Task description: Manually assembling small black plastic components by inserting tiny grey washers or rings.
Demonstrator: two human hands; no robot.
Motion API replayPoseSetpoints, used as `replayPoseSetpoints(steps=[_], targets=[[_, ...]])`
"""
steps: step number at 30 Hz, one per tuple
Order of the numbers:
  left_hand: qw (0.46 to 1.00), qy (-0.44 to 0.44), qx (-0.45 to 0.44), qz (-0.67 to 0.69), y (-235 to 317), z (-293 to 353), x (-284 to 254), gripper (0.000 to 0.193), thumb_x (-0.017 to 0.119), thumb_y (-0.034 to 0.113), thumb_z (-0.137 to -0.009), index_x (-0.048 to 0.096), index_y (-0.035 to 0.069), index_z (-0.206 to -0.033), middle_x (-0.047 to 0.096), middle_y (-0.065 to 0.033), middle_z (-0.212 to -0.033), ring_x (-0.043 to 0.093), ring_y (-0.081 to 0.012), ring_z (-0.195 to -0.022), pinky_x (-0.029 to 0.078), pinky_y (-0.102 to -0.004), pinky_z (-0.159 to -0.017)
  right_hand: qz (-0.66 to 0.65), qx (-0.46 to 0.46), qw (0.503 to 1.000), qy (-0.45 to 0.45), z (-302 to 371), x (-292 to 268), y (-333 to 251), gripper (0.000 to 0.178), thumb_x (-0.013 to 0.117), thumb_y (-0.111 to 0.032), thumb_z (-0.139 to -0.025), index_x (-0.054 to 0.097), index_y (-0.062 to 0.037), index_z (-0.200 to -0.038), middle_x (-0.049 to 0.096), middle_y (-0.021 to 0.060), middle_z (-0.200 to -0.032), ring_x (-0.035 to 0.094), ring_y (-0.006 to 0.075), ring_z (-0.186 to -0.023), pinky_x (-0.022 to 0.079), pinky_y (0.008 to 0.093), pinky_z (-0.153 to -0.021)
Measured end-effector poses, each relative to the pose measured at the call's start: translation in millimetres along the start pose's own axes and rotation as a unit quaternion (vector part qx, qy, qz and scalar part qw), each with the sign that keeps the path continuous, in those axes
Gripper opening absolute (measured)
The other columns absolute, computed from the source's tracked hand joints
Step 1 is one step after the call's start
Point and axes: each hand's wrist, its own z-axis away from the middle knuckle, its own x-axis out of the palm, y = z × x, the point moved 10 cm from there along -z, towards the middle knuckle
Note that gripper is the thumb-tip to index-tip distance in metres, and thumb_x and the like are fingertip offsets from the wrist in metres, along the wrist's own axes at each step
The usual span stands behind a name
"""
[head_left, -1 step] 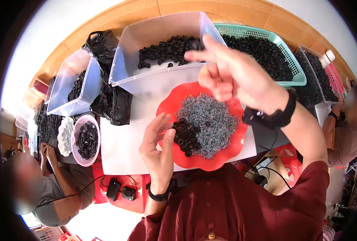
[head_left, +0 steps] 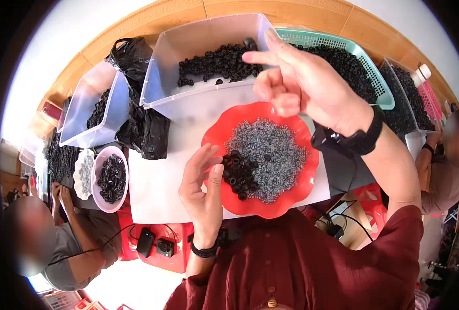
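Left hand [head_left: 202, 199], loosely cupped, nothing visible in it, overlaps the left rim of a red scalloped dish [head_left: 286, 206] of black rings [head_left: 238, 175] and clear beads [head_left: 273, 155], near the table's [head_left: 340, 178] near edge; right hand [head_left: 312, 85] looks empty, two digits parted, others curled, a black piece [head_left: 250, 44] just off its fingertips. Lavender bowl [head_left: 100, 200] toward the left edge; clear bin [head_left: 203, 98], then mint-green basket [head_left: 382, 101] along the far edge; wood panelling [head_left: 270, 10] beyond.

No readable text, no legible labels, numbers or signs
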Motion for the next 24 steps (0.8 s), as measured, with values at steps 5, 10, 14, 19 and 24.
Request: replayPoseSetpoints(steps=[5,10,14,19,24], targets=[[0.999,-0.005,-0.027,0.026,-8.0,2.1,1.1,0.035,0.055,0.008,-0.094,0.051,-0.003,-0.126,0.061,-0.0145,-0.119,0.06,-0.0181,-0.101,0.046,-0.0294,-0.091,0.45,-0.149,0.876,-0.092,-15.2,-6.0,26.5,0.02,0.059,-0.017,-0.091,0.066,0.0,-0.099,0.059,0.005,-0.068,0.052,0.0094,-0.058,0.042,0.0243,-0.055],[0.999,-0.007,-0.041,0.034,-17.6,1.7,-3.4,0.035,0.057,0.006,-0.092,0.051,-0.002,-0.125,0.06,-0.0136,-0.119,0.061,-0.0177,-0.099,0.049,-0.0295,-0.087,0.584,-0.203,0.773,-0.141,9.3,14.3,66.6,0.01,0.063,-0.009,-0.079,0.065,-0.0025,-0.086,0.062,0.0129,-0.079,0.061,0.0326,-0.079,0.048,0.0411,-0.07],[0.998,-0.003,-0.043,0.041,-21.1,2.9,-4.6,0.034,0.057,0.005,-0.092,0.051,-0.003,-0.125,0.06,-0.0137,-0.118,0.061,-0.0175,-0.099,0.049,-0.0294,-0.087,0.611,-0.246,0.736,-0.157,12.3,26.7,85.5,0.011,0.065,-0.009,-0.078,0.065,-0.0045,-0.087,0.058,0.0114,-0.083,0.06,0.0317,-0.082,0.046,0.0424,-0.07],[0.999,-0.003,-0.04,0.031,-20.4,4.4,-3.6,0.035,0.058,0.006,-0.092,0.051,-0.003,-0.125,0.06,-0.0135,-0.118,0.061,-0.0174,-0.098,0.049,-0.0291,-0.087,0.649,-0.21,0.704,-0.196,8.2,34.6,108.7,0.018,0.068,-0.013,-0.076,0.065,-0.0025,-0.09,0.057,0.0118,-0.085,0.059,0.0337,-0.08,0.046,0.0441,-0.065],[0.999,-0.016,-0.028,-0.021,-12.5,2.0,3.8,0.035,0.061,0.001,-0.087,0.055,0.0,-0.122,0.063,-0.0107,-0.112,0.062,-0.0155,-0.094,0.051,-0.0276,-0.08,0.661,-0.232,0.691,-0.179,5.5,30.4,98.7,0.017,0.068,-0.013,-0.078,0.064,0.0002,-0.088,0.058,0.0125,-0.083,0.06,0.0322,-0.076,0.046,0.0412,-0.063]])
